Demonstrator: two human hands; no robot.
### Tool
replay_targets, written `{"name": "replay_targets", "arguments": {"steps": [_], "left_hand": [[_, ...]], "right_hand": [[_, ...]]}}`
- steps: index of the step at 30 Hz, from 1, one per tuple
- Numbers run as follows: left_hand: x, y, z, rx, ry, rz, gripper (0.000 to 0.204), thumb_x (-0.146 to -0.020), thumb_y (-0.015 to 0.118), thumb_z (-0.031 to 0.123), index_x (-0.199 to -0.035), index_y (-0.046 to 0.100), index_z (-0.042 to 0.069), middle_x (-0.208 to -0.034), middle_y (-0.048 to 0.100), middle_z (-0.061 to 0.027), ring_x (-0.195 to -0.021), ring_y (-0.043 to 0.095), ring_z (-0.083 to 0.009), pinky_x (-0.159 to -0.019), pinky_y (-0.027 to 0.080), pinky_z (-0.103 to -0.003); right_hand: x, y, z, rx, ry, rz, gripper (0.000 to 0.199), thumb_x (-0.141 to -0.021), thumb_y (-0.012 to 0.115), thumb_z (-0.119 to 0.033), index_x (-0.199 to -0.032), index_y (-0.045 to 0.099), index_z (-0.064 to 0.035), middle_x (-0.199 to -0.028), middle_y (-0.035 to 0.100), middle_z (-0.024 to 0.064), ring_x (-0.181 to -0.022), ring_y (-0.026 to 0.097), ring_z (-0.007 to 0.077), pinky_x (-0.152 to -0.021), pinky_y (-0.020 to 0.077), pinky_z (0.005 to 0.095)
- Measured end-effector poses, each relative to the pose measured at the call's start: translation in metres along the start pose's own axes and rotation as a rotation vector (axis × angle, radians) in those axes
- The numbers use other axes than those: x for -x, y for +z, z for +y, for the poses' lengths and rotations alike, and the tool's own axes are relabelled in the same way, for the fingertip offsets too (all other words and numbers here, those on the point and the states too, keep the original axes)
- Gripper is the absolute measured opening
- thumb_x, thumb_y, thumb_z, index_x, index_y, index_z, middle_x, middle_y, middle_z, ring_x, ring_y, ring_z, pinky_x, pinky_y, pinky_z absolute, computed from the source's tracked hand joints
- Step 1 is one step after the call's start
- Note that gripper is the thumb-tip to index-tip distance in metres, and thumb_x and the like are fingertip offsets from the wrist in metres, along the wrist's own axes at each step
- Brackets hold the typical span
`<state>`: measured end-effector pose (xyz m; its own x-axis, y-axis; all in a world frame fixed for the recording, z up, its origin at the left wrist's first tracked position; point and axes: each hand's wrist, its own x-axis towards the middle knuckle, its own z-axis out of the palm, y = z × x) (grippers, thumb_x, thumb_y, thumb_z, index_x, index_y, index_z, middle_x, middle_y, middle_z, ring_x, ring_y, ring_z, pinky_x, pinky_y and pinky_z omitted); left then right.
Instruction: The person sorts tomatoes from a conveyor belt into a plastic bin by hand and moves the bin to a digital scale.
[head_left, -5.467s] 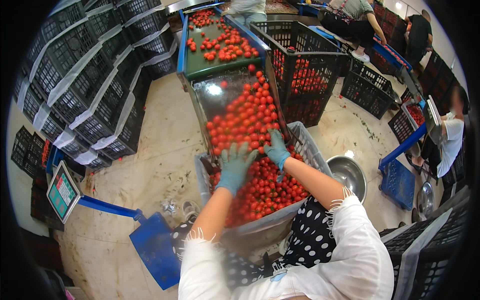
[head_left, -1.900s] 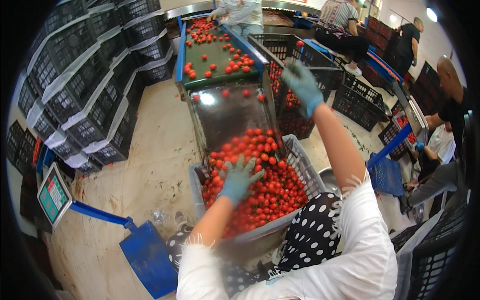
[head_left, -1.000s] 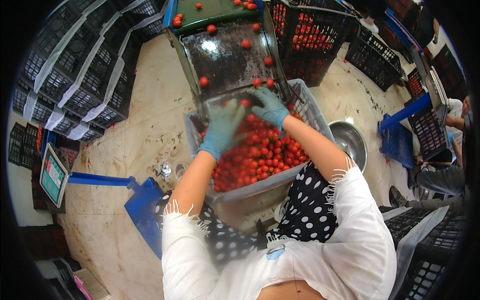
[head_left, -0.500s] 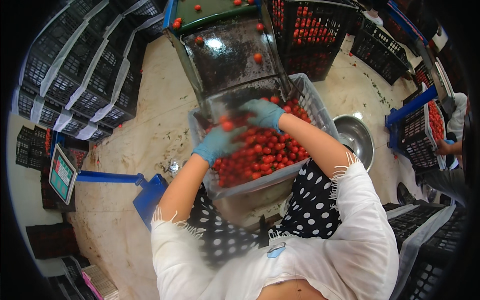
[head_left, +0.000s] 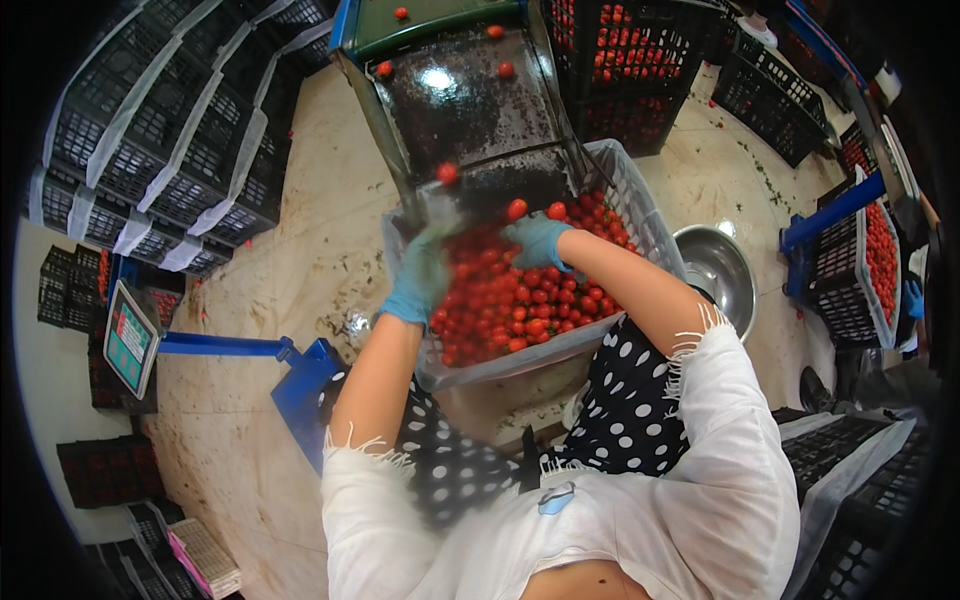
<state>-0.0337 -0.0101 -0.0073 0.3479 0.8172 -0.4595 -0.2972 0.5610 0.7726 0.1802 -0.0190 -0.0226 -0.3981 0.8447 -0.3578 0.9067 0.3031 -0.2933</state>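
Small red tomatoes (head_left: 535, 310) fill a translucent grey plastic crate (head_left: 655, 235) in front of my knees. My left hand (head_left: 420, 268), in a blue-green glove, is over the crate's left side. Motion smears its fingers, so their grip is unclear. My right hand (head_left: 538, 241), gloved alike, reaches over the far middle of the pile, its fingers extended and touching the tomatoes. Just beyond it, two tomatoes lie at the foot of a dark, wet, sloping chute (head_left: 470, 110). Another tomato (head_left: 447, 173) is on the chute above my left hand, and a few more are higher up.
Black crates (head_left: 160, 130) are stacked at the left. A blue scale (head_left: 305, 385) stands beside my left leg. At the crate's right is a steel bowl (head_left: 718, 275). More tomato crates (head_left: 640, 60) stand behind. A co-worker's gloved hand (head_left: 913, 299) is at far right.
My left hand has moved up and left towards the chute's foot. The right hand has shifted slightly right and down. Tomatoes on the chute have changed places, some lower down.
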Motion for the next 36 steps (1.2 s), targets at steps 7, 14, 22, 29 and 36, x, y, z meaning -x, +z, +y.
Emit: {"name": "replay_targets", "arguments": {"steps": [7,14,22,29,36], "left_hand": [[-0.009,-0.02,0.005,0.217,0.166,-0.002,0.036,-0.082,0.056,0.036,-0.111,0.058,0.014,-0.117,0.056,-0.003,-0.102,0.049,-0.0228,-0.09,0.034,-0.05],[0.02,0.02,0.043,0.386,0.271,-0.089,0.039,-0.086,0.052,0.029,-0.116,0.054,0.004,-0.114,0.057,-0.0085,-0.103,0.053,-0.0231,-0.095,0.038,-0.041],[0.027,0.033,0.051,-0.685,0.404,-0.123,0.038,-0.085,0.056,0.04,-0.094,0.064,0.004,-0.084,0.065,-0.0059,-0.083,0.061,-0.0154,-0.079,0.046,-0.03],[0.1,0.009,-0.097,-1.828,0.311,-0.599,0.055,-0.084,0.051,0.047,-0.115,0.045,0.002,-0.09,0.061,-0.0208,-0.081,0.061,-0.0363,-0.069,0.049,-0.046],[0.082,-0.023,-0.152,-1.824,0.798,-0.302,0.029,-0.084,0.055,0.037,-0.089,0.052,0.009,-0.062,0.057,-0.0093,-0.05,0.059,-0.0256,-0.041,0.045,-0.039]], "right_hand": [[0.028,-0.019,-0.025,0.025,0.003,0.178,0.062,-0.076,0.06,-0.031,-0.131,0.041,-0.0117,-0.126,0.045,0.02,-0.116,0.039,0.0432,-0.097,0.0366,0.0465],[0.03,-0.018,-0.008,0.061,-0.13,0.405,0.038,-0.076,0.058,-0.028,-0.109,0.055,-0.0088,-0.115,0.05,0.0141,-0.107,0.048,0.0346,-0.086,0.0442,0.0462],[0.01,0.02,-0.017,0.086,-0.117,-0.135,0.047,-0.076,0.06,-0.03,-0.12,0.051,-0.0124,-0.129,0.047,0.0127,-0.11,0.051,0.0331,-0.088,0.0444,0.0447],[0.012,0.0,0.004,0.068,-0.016,-0.052,0.047,-0.076,0.06,-0.029,-0.12,0.052,-0.013,-0.115,0.057,0.0148,-0.105,0.055,0.0327,-0.087,0.0454,0.0428],[0.005,-0.011,0.037,0.002,0.051,0.074,0.045,-0.077,0.058,-0.029,-0.117,0.052,-0.009,-0.112,0.058,0.0164,-0.103,0.056,0.0347,-0.086,0.0455,0.043]]}}
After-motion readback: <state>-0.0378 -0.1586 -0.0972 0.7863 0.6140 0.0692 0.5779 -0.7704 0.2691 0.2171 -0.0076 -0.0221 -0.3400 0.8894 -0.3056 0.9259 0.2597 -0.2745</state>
